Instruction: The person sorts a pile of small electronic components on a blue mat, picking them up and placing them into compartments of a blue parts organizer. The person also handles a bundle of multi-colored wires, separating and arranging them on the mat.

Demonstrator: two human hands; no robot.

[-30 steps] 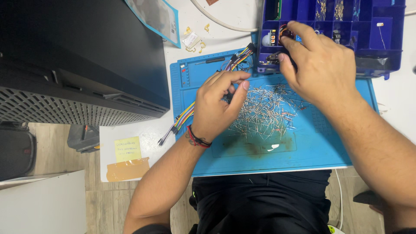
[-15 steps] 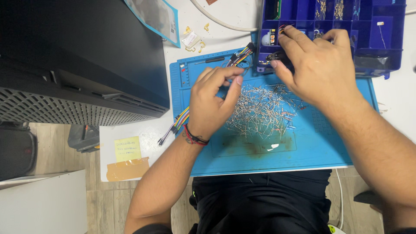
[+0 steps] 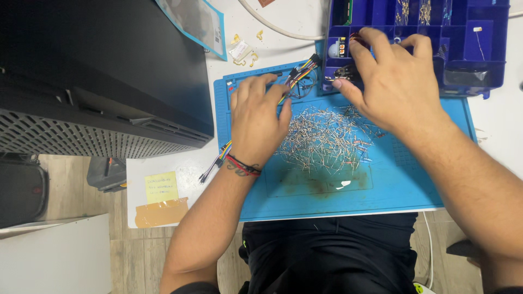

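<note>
Resistors [image 3: 327, 139] lie heaped in the middle of the blue mat [image 3: 414, 179], and your left hand [image 3: 256, 122] has just let go of its pinch: a moment ago thumb and forefinger were closed at the heap's left edge, and now the hand lies flat, fingers spread and reaching up over the jumper wires [image 3: 299, 73]. It holds nothing you can see, so the picking at the heap has paused on that side. Your right hand [image 3: 397, 81] has barely shifted; it stays at the front edge of the organizer [image 3: 479, 54], fingers curled over small dark parts in the near compartments. Whether those fingers actually grip one, the view cannot tell, since the hand covers them.

Around you: the wires trail off the mat's left edge toward a yellow note [image 3: 160, 187] on the white table [image 3: 180, 179]. A black case [image 3: 98, 71] crowds the left side. The heap sits between both hands, with the wires just beside it, easy to snag
</note>
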